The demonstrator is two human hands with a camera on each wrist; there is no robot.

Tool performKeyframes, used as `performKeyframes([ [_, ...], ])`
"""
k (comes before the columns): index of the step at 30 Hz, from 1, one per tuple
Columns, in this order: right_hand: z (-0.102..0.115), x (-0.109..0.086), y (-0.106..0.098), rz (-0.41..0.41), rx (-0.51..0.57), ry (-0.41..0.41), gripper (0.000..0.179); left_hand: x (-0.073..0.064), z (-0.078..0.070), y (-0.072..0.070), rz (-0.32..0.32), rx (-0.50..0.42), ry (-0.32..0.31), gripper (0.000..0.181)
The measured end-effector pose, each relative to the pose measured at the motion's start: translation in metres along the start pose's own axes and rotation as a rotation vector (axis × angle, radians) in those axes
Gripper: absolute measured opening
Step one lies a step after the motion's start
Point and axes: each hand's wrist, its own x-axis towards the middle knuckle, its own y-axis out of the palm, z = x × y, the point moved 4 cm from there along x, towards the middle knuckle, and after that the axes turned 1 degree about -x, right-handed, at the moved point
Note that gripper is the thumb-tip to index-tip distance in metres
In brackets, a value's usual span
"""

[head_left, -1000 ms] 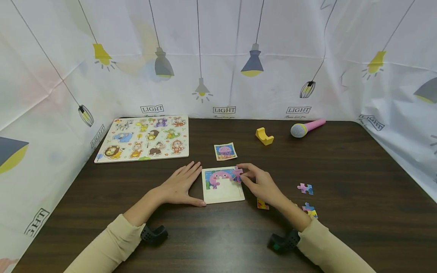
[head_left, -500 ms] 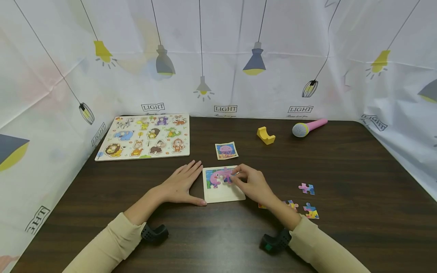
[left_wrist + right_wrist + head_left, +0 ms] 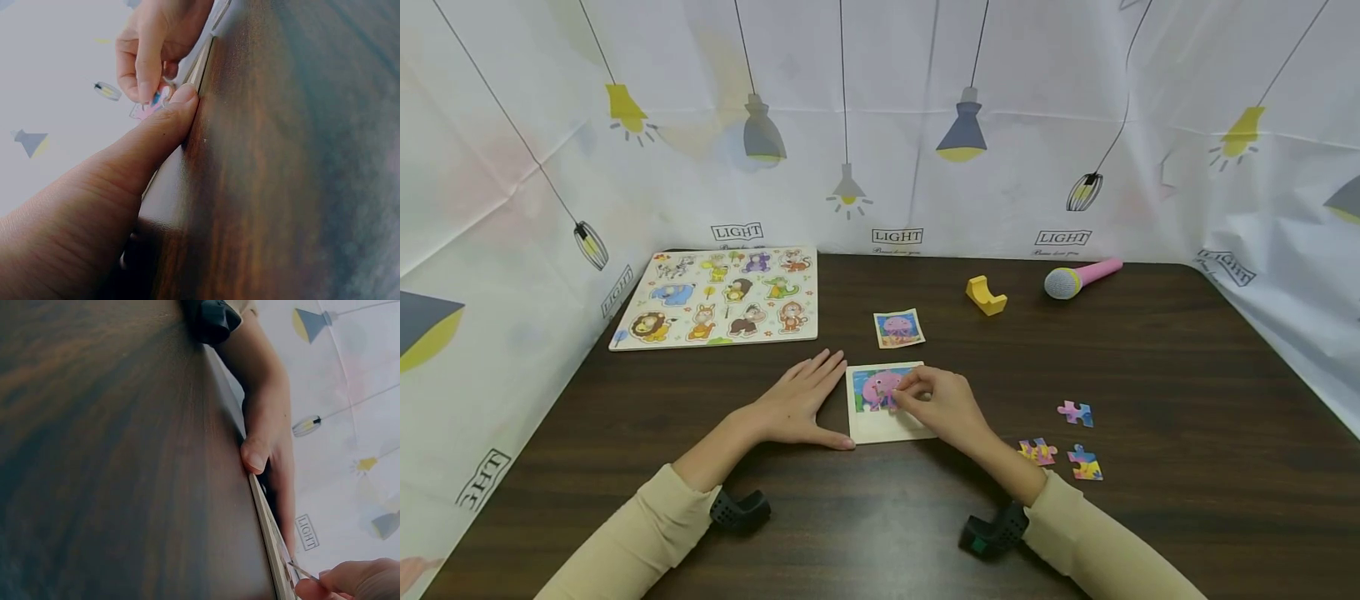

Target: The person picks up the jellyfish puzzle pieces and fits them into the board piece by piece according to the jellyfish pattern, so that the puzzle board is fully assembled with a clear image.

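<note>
A small wooden puzzle board (image 3: 880, 429) lies on the dark table, its upper part filled with a pink octopus picture and its lower part bare wood. My left hand (image 3: 797, 408) rests flat with fingers spread, fingertips at the board's left corner and thumb at its lower left corner. Over the board's right side, my right hand (image 3: 943, 404) pinches a puzzle piece (image 3: 147, 111) between thumb and fingers. In the right wrist view the piece is seen edge-on, tilted close over the board. Part of the octopus picture is hidden behind the right hand.
Loose puzzle pieces (image 3: 1077, 412) lie to the right of the right forearm. Behind the board is a small octopus picture card (image 3: 898, 328). An animal peg puzzle (image 3: 715, 296) lies back left; a yellow block (image 3: 985, 296) and a toy microphone (image 3: 1082, 277) sit back right.
My right hand has moved left with the puzzle piece, from the board's upper right corner to over the middle of the picture. The left hand has stayed in place.
</note>
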Motion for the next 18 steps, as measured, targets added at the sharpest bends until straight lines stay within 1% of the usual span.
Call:
performKeyframes([
  [4, -0.0004, -0.0001, 0.0022, -0.005, -0.011, 0.019, 0.008, -0.0001, -0.0005, -0.0007, -0.006, 0.005, 0.005, 0.116],
  [14, 0.0000, -0.0011, 0.0030, -0.030, -0.053, 0.013, 0.009, -0.0008, -0.0016, -0.0016, 0.000, 0.001, 0.005, 0.116],
  [18, -0.0002, -0.0010, 0.0023, -0.041, -0.076, -0.002, 0.009, -0.0002, -0.0015, -0.0019, -0.003, 0.004, 0.006, 0.116],
])
